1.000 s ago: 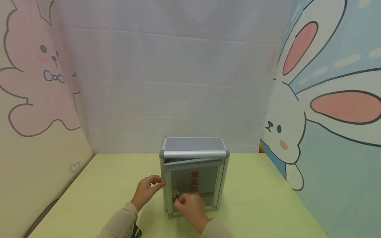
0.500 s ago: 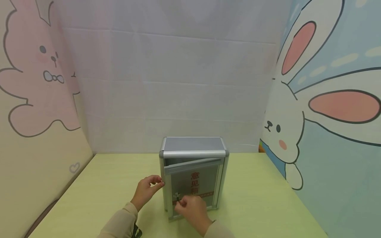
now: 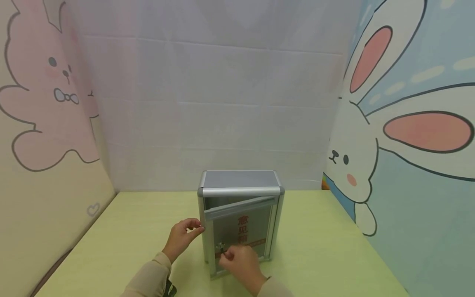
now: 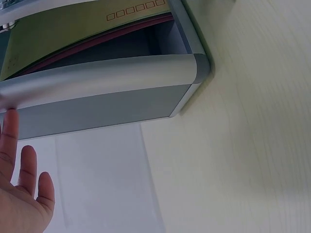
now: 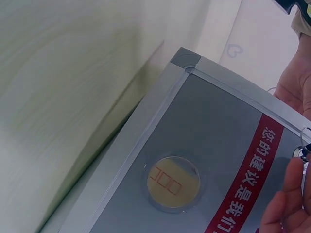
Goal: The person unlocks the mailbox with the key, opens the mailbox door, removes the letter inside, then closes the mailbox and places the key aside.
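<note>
A silver metal suggestion box (image 3: pixel 241 180) with red characters stands upright on the table, its front door (image 3: pixel 241 227) ajar and its left edge swung outward. My right hand (image 3: pixel 243 262) pinches a small dark key (image 3: pixel 222 249) at the lock (image 3: pixel 220 245) on the door's lower left. A thin key ring (image 5: pixel 306 137) shows at the lock in the right wrist view. My left hand (image 3: pixel 182 237) touches the box's left side with its fingertips, the other fingers loose. Inside the box, the left wrist view shows a brown envelope (image 4: pixel 77 36) over something dark red (image 4: pixel 104 41).
The pale yellow table (image 3: pixel 326 247) extends on both sides of the box. A white cloth (image 3: pixel 222 103) hangs behind it, and rabbit-printed panels (image 3: pixel 419 206) stand at left and right. The door has a round clear window (image 5: pixel 173 184) and a red strip (image 5: pixel 248 177).
The door has swung farther out, widening the gap at its top left. My right hand has moved slightly down and toward me with the key; my left hand has stayed put.
</note>
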Action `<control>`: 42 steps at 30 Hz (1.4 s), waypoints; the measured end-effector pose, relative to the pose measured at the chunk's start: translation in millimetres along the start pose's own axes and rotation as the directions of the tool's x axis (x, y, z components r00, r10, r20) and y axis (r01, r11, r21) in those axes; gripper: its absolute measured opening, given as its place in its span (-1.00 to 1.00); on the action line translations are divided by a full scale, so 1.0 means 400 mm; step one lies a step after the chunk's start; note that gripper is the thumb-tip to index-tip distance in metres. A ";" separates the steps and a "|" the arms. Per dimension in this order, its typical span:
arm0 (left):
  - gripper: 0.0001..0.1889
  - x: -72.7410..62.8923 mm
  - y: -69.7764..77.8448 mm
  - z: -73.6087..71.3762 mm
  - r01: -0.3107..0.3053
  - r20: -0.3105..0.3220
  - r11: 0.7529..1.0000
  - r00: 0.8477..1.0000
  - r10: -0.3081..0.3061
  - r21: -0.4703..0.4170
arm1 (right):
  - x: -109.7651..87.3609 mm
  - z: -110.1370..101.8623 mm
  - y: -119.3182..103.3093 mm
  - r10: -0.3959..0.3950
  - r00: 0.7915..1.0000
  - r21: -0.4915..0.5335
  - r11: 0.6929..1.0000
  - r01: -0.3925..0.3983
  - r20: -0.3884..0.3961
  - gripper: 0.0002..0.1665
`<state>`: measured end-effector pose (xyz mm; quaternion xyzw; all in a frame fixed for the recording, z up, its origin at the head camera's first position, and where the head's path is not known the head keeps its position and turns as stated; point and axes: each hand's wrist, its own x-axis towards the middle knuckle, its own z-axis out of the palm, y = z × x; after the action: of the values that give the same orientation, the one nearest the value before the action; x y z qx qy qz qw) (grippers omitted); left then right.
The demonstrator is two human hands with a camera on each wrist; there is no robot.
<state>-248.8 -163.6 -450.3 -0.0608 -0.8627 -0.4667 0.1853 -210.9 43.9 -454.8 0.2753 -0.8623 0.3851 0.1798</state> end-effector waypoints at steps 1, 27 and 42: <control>-0.91 0.000 0.000 -0.001 0.002 -0.001 1.000 1.000 -0.002 0.000 | -0.001 0.000 0.000 -0.002 1.000 0.002 1.000 0.002 0.000 -0.81; -0.91 -0.010 0.000 -0.002 -0.005 0.010 1.000 1.000 0.006 -0.025 | -0.041 -0.040 0.010 0.045 0.994 0.178 0.982 -0.063 0.104 -0.83; -0.91 -0.009 0.002 -0.001 0.012 0.010 0.999 1.000 -0.011 -0.040 | -0.031 -0.055 0.012 0.060 0.985 0.215 0.972 -0.095 0.163 -0.85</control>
<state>-245.1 -163.3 -450.6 -0.0617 -0.8543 -0.4847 0.1772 -202.0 67.4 -449.7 0.2889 -0.8354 0.4630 0.0653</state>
